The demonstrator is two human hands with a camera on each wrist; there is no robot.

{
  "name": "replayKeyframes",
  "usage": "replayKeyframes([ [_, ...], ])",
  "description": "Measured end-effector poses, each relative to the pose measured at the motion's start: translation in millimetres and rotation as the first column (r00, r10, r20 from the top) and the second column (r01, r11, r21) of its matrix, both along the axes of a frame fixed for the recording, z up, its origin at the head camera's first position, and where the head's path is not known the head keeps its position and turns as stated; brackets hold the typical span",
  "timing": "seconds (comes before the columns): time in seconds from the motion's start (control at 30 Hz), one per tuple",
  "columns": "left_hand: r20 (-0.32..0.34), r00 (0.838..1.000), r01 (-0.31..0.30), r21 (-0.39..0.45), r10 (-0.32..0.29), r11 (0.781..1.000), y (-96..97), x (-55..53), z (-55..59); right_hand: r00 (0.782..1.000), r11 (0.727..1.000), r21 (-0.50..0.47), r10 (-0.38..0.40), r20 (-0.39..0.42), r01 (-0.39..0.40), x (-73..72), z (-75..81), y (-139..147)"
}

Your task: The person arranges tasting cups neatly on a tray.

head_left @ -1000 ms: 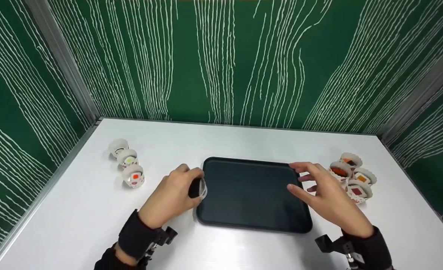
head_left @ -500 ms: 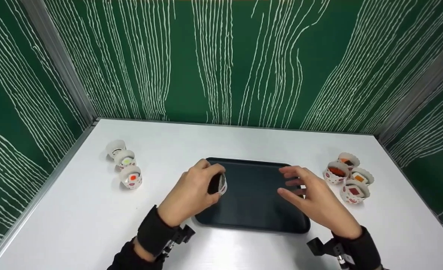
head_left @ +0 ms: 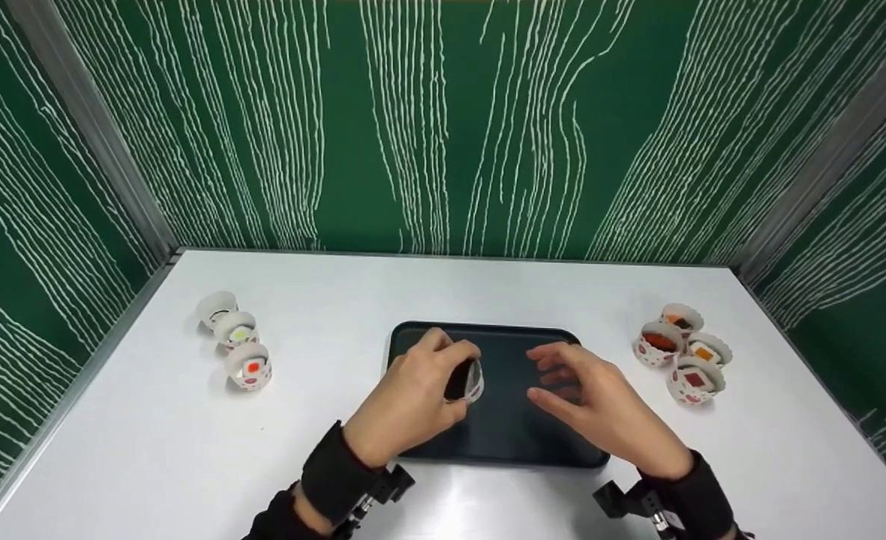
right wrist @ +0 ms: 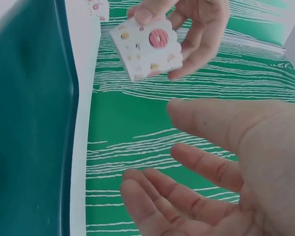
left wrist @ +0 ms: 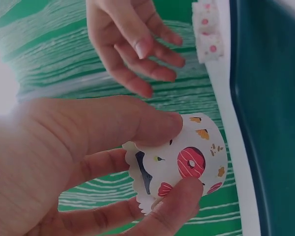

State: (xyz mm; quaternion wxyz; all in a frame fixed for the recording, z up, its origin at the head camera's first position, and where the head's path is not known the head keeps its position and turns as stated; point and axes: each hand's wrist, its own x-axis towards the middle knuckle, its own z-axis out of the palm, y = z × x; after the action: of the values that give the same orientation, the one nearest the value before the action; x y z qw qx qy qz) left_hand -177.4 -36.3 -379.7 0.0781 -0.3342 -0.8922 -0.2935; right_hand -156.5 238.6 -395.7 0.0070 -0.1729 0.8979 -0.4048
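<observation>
My left hand (head_left: 412,394) grips a small white paper baking cup (left wrist: 214,147) printed with doughnuts, thumb on one side and fingers on the other. The cup is tipped on its side, and something dark shows inside its scalloped rim. In the head view this hand and cup overlap the left half of a dark rectangular tray (head_left: 510,442). Facing it from the right, my right hand (head_left: 600,397) has its fingers spread and loosely bent, holding nothing. The right wrist view shows a gap between these fingertips and the cup (right wrist: 147,51).
On the white table (head_left: 322,300), three similar cups stand at the left, the nearest cup (head_left: 251,381) with a white and orange piece inside. Several more cluster at the right, including a front cup (head_left: 686,391) with a dark red piece. Green walls (head_left: 473,150) with white lines enclose the table.
My left hand has carried the cup rightward from the tray's left edge to over the tray. My right hand has shifted left. The head view has turned slightly.
</observation>
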Motion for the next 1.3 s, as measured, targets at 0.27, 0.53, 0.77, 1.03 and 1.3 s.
replayKeyframes([
  [0.27,-0.014,0.999,0.032,-0.020,-0.033,0.999,15.6,1.1,-5.4,0.997,0.997,0.041,0.065,-0.038,-0.063,0.8,-3.2,-10],
  [0.53,-0.025,0.998,0.050,-0.007,-0.051,0.999,21.4,2.4,-10.3,0.996,0.995,0.060,0.082,-0.045,-0.080,0.4,-5.4,-17],
  [0.77,-0.035,0.998,0.056,0.008,-0.056,0.998,24.1,4.0,-14.7,0.992,0.994,0.042,0.102,-0.068,-0.099,-0.2,-7.9,-21],
  [1.03,-0.023,0.998,0.051,-0.002,-0.051,0.999,29.8,5.1,-17.9,0.993,0.996,0.009,0.090,-0.072,-0.089,-1.8,-10.8,-22],
  [1.3,-0.018,0.998,0.066,-0.020,-0.066,0.998,30.1,5.6,-20.1,0.993,0.996,0.003,0.094,-0.066,-0.094,-3.5,-12.1,-21],
])
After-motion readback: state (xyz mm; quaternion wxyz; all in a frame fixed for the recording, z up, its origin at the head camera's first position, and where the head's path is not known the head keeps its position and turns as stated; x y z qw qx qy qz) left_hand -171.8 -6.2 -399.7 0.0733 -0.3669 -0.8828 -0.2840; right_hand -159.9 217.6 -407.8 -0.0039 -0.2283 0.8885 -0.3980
